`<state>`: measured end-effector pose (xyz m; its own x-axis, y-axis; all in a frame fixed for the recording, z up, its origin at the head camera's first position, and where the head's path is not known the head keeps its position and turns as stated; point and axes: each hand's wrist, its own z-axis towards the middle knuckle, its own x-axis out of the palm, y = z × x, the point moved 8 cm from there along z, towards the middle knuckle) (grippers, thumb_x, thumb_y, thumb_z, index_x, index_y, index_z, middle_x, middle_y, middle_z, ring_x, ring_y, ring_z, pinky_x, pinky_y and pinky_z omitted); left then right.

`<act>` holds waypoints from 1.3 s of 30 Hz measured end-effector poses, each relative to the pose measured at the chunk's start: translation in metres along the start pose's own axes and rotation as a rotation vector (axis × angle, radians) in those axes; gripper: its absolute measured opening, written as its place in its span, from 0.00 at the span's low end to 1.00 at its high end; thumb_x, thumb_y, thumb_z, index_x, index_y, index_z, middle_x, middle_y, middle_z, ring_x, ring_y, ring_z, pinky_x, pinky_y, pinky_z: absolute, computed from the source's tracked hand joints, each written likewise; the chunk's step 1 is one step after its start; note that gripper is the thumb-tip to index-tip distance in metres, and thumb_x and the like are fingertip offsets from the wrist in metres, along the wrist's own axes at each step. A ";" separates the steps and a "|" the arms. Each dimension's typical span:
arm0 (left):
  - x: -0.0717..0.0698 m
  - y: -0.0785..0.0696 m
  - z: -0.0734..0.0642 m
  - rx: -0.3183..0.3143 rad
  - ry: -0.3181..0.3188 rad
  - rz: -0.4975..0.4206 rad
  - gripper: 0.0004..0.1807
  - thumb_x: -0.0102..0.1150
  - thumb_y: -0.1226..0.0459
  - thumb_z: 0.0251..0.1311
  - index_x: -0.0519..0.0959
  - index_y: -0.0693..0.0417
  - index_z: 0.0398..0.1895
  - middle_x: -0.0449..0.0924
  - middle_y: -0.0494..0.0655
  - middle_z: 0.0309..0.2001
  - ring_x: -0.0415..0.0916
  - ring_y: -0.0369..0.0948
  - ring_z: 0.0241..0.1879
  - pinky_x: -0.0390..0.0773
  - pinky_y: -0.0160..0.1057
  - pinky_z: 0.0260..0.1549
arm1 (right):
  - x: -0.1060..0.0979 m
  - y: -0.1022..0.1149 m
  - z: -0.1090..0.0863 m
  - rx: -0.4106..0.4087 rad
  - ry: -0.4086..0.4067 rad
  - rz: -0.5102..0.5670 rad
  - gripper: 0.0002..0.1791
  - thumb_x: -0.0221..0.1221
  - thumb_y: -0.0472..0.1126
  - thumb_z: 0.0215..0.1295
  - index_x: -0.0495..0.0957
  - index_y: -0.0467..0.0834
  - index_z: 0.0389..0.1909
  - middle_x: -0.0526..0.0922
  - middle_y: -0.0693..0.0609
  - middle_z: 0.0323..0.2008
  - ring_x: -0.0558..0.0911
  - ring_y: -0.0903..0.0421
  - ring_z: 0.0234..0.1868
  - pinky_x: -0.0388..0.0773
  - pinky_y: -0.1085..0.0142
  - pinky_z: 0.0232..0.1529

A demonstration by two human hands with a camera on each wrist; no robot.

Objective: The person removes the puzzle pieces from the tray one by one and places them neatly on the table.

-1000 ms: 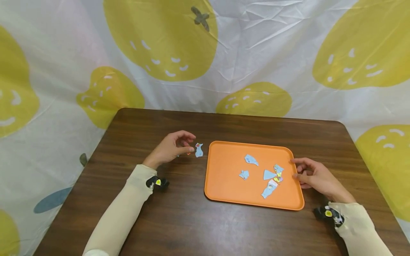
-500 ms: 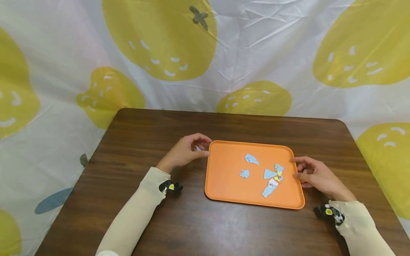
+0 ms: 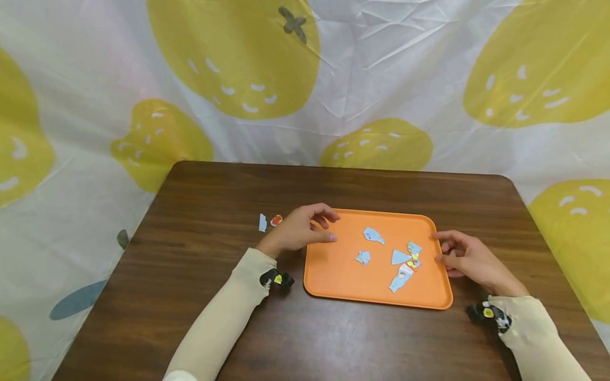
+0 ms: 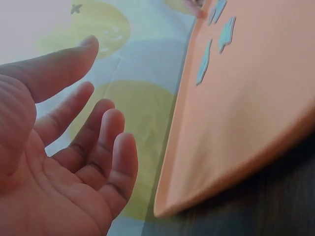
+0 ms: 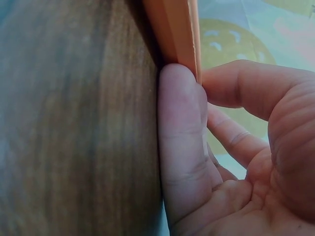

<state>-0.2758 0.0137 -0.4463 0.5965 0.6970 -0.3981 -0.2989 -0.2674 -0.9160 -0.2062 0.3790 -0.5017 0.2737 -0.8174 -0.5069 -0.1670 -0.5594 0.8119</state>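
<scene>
My left hand [image 3: 307,227] hovers over the left end of an orange tray [image 3: 333,286]. In the left wrist view its fingers [image 4: 125,157] are loosely bent, with nothing between them and the thumb. My right hand [image 3: 469,259] holds the tray's right edge. The right wrist view has the thumb [image 5: 226,81] on the rim and a fingertip [image 5: 177,78] against the outer wall. On the tray lie several flat, irregular light-blue pieces: a curved one [image 3: 373,235], a small jagged one [image 3: 363,258], a wedge [image 3: 400,257], a long one [image 3: 400,279] and yellow-patterned ones [image 3: 414,254].
Left of the tray, a pale-blue strip [image 3: 262,223] and a small red piece [image 3: 276,220] lie on the dark wooden table [image 3: 209,201]. A white cloth with yellow fruit prints [image 3: 371,143] hangs behind the table.
My left hand has moved right, from beside the loose pieces on the table to over the tray's left end. The pale strip and red piece have come into view. My right hand stays put.
</scene>
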 end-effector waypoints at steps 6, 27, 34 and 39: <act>0.030 -0.004 0.016 0.001 0.103 -0.027 0.25 0.76 0.61 0.63 0.80 0.60 0.61 0.81 0.56 0.60 0.79 0.46 0.54 0.82 0.39 0.55 | 0.001 -0.003 0.001 0.003 0.001 0.014 0.36 0.66 0.36 0.72 0.65 0.38 0.77 0.72 0.38 0.50 0.84 0.58 0.39 0.90 0.58 0.38; 0.076 0.009 0.035 -0.052 0.267 0.018 0.22 0.78 0.65 0.60 0.81 0.58 0.56 0.84 0.51 0.56 0.77 0.43 0.50 0.77 0.31 0.49 | 0.005 -0.002 0.005 0.000 -0.004 0.006 0.35 0.66 0.36 0.72 0.65 0.38 0.77 0.72 0.39 0.50 0.84 0.57 0.38 0.90 0.59 0.38; 0.077 0.018 0.038 -0.083 0.255 0.044 0.20 0.80 0.68 0.55 0.83 0.55 0.51 0.86 0.48 0.49 0.75 0.41 0.42 0.75 0.28 0.42 | 0.007 -0.002 0.004 0.001 0.003 0.019 0.35 0.66 0.36 0.72 0.65 0.38 0.77 0.71 0.38 0.50 0.84 0.57 0.38 0.90 0.58 0.37; 0.081 0.020 0.040 -0.067 0.250 0.124 0.20 0.80 0.68 0.55 0.84 0.51 0.50 0.86 0.41 0.45 0.74 0.36 0.38 0.73 0.28 0.40 | 0.005 -0.002 0.003 0.002 0.000 0.021 0.36 0.66 0.36 0.72 0.65 0.38 0.77 0.71 0.39 0.50 0.84 0.57 0.38 0.90 0.58 0.38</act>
<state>-0.2635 0.0918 -0.4949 0.7258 0.4729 -0.4996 -0.3363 -0.3896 -0.8574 -0.2074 0.3757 -0.5070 0.2702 -0.8290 -0.4897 -0.1747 -0.5424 0.8218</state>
